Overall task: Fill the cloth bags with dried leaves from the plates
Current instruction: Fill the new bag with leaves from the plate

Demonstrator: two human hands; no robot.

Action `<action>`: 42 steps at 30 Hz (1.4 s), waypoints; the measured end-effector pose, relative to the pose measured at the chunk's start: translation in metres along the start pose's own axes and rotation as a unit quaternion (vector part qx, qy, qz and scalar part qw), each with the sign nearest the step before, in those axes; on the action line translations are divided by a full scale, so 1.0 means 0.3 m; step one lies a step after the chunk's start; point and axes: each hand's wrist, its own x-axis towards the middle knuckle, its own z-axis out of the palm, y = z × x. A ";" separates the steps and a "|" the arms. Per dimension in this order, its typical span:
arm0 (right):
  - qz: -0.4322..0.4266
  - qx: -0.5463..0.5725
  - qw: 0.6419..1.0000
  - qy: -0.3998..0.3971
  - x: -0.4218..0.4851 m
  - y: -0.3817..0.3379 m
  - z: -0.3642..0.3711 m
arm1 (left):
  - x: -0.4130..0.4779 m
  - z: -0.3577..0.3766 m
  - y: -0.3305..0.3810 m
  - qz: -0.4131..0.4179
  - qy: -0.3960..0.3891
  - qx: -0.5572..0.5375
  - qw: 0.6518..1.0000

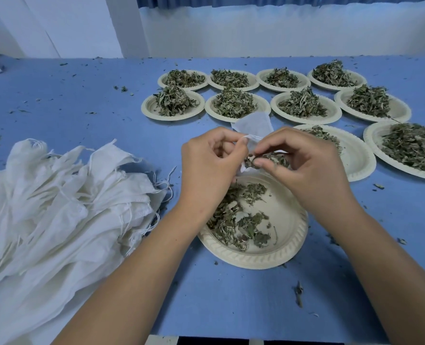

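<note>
My left hand pinches the open rim of a small white cloth bag that points away from me. My right hand pinches a clump of dried leaves at the bag's mouth. Both hands hover over a cream plate that holds a thin scatter of dried leaves. A heap of several empty cloth bags with drawstrings lies at the left.
Several cream plates heaped with dried leaves stand in rows at the back and right; one nearly bare plate sits behind my right hand. Leaf crumbs and a twig litter the blue table. A white wall rises behind.
</note>
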 end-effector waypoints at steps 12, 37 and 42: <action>0.074 -0.054 0.996 0.001 -0.005 -0.015 0.045 | -0.006 0.005 0.010 0.012 -0.039 0.001 0.999; 0.065 0.205 0.974 0.075 -0.009 -0.022 0.024 | 0.001 0.002 0.005 -0.002 -0.016 0.022 1.000; 0.090 0.299 0.947 0.080 0.000 -0.027 0.023 | -0.004 0.003 0.006 0.001 -0.020 0.024 1.000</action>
